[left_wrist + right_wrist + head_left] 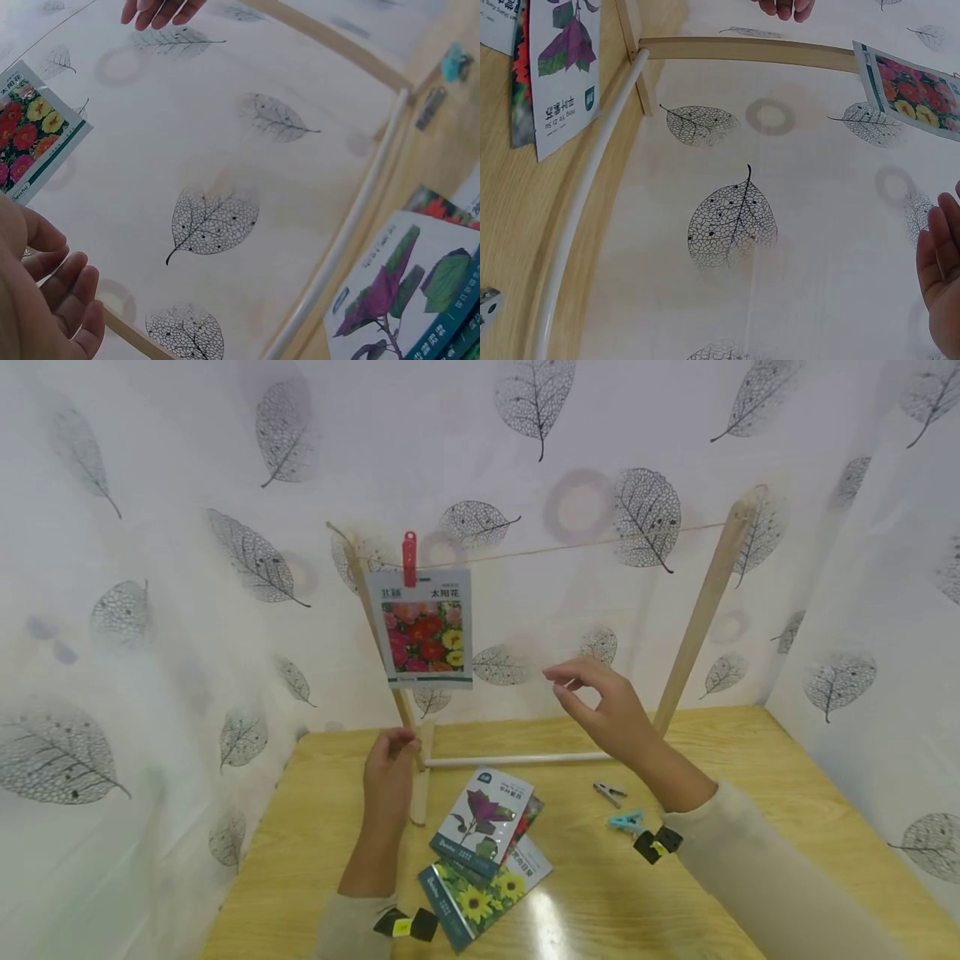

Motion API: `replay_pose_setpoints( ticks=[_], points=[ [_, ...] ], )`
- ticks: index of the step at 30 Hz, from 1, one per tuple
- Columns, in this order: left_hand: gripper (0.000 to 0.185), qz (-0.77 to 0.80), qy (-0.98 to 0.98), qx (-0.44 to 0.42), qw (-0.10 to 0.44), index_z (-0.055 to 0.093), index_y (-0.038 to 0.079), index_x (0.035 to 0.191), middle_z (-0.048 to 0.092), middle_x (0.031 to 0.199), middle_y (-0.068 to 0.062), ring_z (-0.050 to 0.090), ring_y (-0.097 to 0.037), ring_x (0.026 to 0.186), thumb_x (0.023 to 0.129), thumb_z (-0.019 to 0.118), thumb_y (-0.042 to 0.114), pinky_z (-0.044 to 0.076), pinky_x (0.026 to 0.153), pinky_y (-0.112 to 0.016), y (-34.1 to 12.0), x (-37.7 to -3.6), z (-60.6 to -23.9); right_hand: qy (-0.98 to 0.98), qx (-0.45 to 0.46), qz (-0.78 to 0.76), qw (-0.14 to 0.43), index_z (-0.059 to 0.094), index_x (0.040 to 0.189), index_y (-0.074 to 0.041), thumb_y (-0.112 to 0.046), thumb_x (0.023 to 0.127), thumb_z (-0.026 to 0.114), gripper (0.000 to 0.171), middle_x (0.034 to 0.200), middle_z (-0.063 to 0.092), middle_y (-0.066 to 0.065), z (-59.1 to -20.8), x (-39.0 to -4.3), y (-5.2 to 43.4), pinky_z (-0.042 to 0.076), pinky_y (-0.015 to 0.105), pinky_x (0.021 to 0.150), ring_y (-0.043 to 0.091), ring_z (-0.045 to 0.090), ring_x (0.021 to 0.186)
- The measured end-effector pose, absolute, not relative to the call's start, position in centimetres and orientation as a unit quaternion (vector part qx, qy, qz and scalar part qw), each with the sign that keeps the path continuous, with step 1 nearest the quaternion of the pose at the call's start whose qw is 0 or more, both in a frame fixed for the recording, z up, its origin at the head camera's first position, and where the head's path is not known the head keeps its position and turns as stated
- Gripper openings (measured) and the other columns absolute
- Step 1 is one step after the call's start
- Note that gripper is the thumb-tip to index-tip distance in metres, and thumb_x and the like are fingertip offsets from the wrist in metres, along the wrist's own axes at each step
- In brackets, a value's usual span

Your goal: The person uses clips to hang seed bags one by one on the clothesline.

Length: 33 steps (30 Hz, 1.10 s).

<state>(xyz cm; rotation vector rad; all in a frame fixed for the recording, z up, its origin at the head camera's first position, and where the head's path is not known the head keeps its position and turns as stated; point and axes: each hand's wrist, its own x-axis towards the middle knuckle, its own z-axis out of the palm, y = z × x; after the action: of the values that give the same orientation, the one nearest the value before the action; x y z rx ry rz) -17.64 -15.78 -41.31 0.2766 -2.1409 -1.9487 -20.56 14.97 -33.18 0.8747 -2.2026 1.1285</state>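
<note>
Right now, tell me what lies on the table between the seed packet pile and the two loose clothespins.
Head view: nothing. Between the seed packet pile and the clothespins, grey and teal, only bare wooden table shows. The white rod runs behind that gap.

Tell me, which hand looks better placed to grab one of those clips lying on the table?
Probably the right hand: empty, fingers loosely curled, raised on the side where the grey clip and turquoise clip lie. The left hand is at the wooden post, farther from both.

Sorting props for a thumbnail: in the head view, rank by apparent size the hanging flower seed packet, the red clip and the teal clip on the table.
Largest to smallest:
1. hanging flower seed packet
2. red clip
3. teal clip
The clips look close in size, so their order is unsure.
</note>
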Motion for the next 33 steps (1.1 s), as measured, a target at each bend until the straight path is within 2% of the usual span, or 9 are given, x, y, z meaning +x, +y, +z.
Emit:
replay_pose_setpoints(
  ticks=[5, 12, 16, 21, 27, 30, 33],
  points=[
    [0.023, -0.659, -0.738, 0.097, 0.103, 0.061, 0.005, 0.12, 0.061, 0.116, -0.008, 0.057, -0.02, 0.104, 0.1, 0.059, 0.016, 0.05, 0.092, -0.031, -15.5, -17.6, -42.2, -0.816, 0.312, 0.42, 0.246, 0.07, 0.12, -0.008, -0.004, 0.096, 0.066, 0.025, 0.115, 0.071, 0.001, -34.6, -20.1, 15.9, 0.051, 0.02, 0.089, 0.011, 0.062, 0.099],
    [0.022, -0.638, -0.758, 0.113, 0.076, 0.063, 0.009, 0.119, 0.064, 0.121, -0.01, 0.058, -0.023, 0.109, 0.099, 0.061, 0.017, 0.048, 0.098, -0.038, -14.8, -17.3, -43.2, -0.832, 0.284, 0.416, 0.231, 0.07, 0.12, -0.013, -0.005, 0.097, 0.066, 0.025, 0.116, 0.071, -0.001, -36.4, -19.4, 17.1, 0.051, 0.017, 0.088, 0.007, 0.062, 0.098],
    [0.018, -0.638, -0.759, 0.107, 0.075, 0.063, 0.008, 0.115, 0.065, 0.117, -0.011, 0.058, -0.02, 0.104, 0.098, 0.062, 0.014, 0.05, 0.092, -0.034, -14.5, -17.2, -43.8, -0.836, 0.275, 0.419, 0.223, 0.07, 0.12, -0.013, -0.006, 0.097, 0.065, 0.025, 0.115, 0.071, 0.0, -37.4, -19.1, 17.6, 0.05, 0.015, 0.087, 0.007, 0.062, 0.099],
    [0.022, -0.632, -0.767, 0.096, 0.058, 0.064, 0.006, 0.117, 0.065, 0.114, -0.01, 0.058, -0.019, 0.1, 0.096, 0.063, 0.013, 0.049, 0.081, -0.028, -14.3, -17.2, -44.5, -0.84, 0.269, 0.416, 0.22, 0.07, 0.12, -0.016, -0.007, 0.097, 0.066, 0.025, 0.114, 0.07, -0.001, -38.6, -18.7, 18.2, 0.05, 0.014, 0.086, 0.005, 0.062, 0.098],
    [0.024, -0.599, -0.797, 0.066, 0.03, 0.064, 0.009, 0.118, 0.067, 0.119, -0.012, 0.063, -0.024, 0.111, 0.096, 0.064, 0.016, 0.054, 0.09, -0.037, -14.0, -17.1, -45.3, -0.832, 0.282, 0.422, 0.224, 0.07, 0.12, -0.015, -0.001, 0.094, 0.067, 0.03, 0.111, 0.07, 0.001, -39.8, -18.3, 19.0, 0.053, 0.018, 0.085, 0.009, 0.063, 0.097],
    [0.028, -0.59, -0.805, 0.056, 0.026, 0.064, 0.007, 0.121, 0.067, 0.121, -0.014, 0.063, -0.025, 0.112, 0.095, 0.065, 0.018, 0.054, 0.093, -0.04, -13.9, -17.0, -45.6, -0.835, 0.278, 0.421, 0.218, 0.07, 0.121, -0.015, -0.001, 0.094, 0.067, 0.03, 0.113, 0.071, 0.002, -40.4, -18.1, 19.4, 0.053, 0.018, 0.085, 0.008, 0.062, 0.097],
    [0.03, -0.584, -0.81, 0.047, 0.03, 0.063, 0.006, 0.123, 0.067, 0.121, -0.015, 0.063, -0.025, 0.11, 0.095, 0.065, 0.017, 0.054, 0.092, -0.038, -13.7, -17.0, -45.9, -0.841, 0.271, 0.419, 0.207, 0.07, 0.122, -0.015, -0.003, 0.095, 0.067, 0.03, 0.115, 0.071, 0.002, -41.0, -17.9, 19.8, 0.054, 0.02, 0.085, 0.007, 0.062, 0.097]
  ],
)
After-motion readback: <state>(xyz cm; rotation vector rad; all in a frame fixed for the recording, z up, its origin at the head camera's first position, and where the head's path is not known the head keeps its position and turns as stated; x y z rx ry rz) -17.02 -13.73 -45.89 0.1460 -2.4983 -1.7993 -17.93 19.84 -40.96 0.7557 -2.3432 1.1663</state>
